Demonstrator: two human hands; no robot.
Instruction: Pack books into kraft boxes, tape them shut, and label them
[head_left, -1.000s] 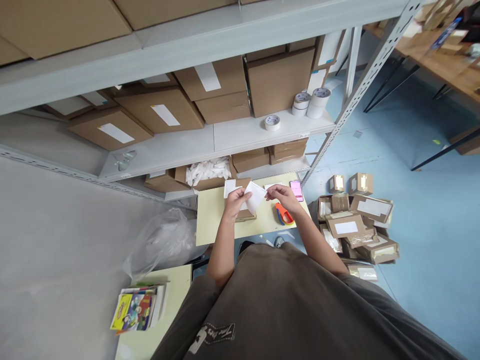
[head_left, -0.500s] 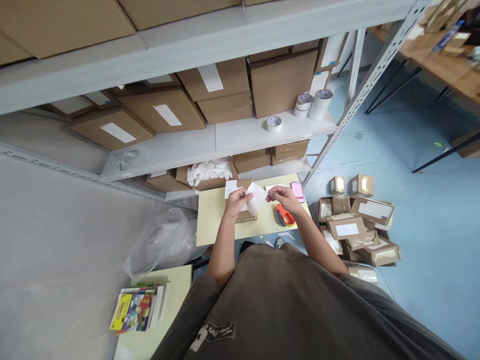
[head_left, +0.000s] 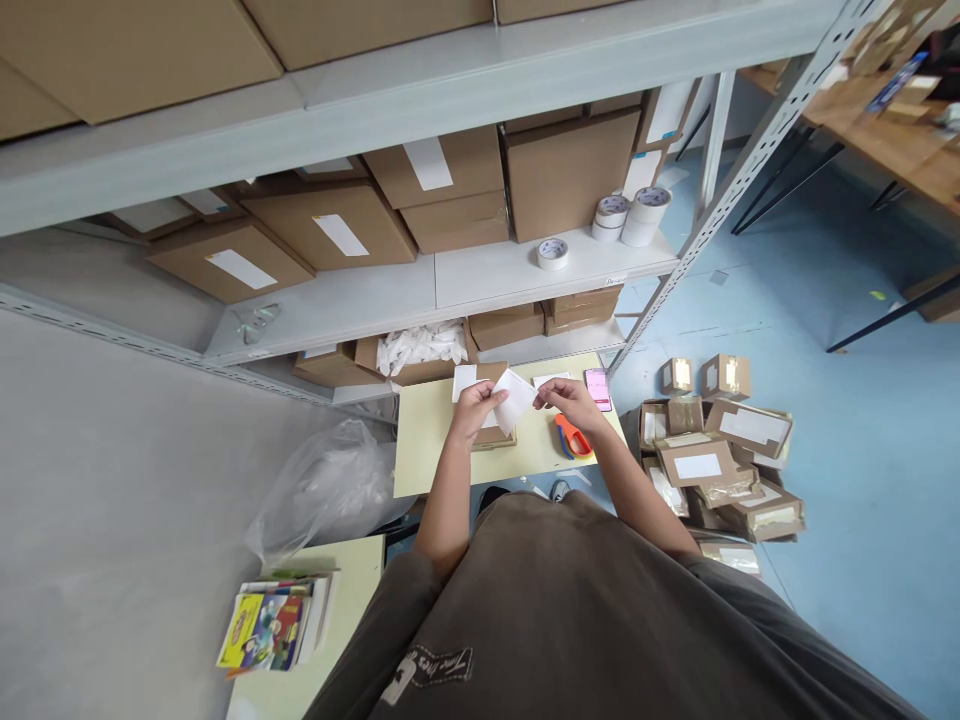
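Note:
My left hand (head_left: 475, 411) pinches a white sheet (head_left: 514, 400) by its left edge, above a cardboard box (head_left: 491, 437) on the pale yellow table (head_left: 420, 450). At the sheet's upper right corner, the fingers of my right hand (head_left: 564, 396) are closed on the paper. An orange and blue tape dispenser (head_left: 574, 437) lies below my right hand. Beyond that hand is a phone with a pink screen (head_left: 598, 389). Another white paper (head_left: 464, 381) lies behind my left hand, on the box's raised flap.
Shelving (head_left: 360, 300) with cartons and tape rolls (head_left: 553, 253) stands in front. Small parcels (head_left: 697, 460) are piled on the floor at right. A plastic bag (head_left: 330, 490) and a side table with books (head_left: 270, 630) are at left.
The view has shifted slightly. Both hands keep nearly the same place and still hold the white sheet.

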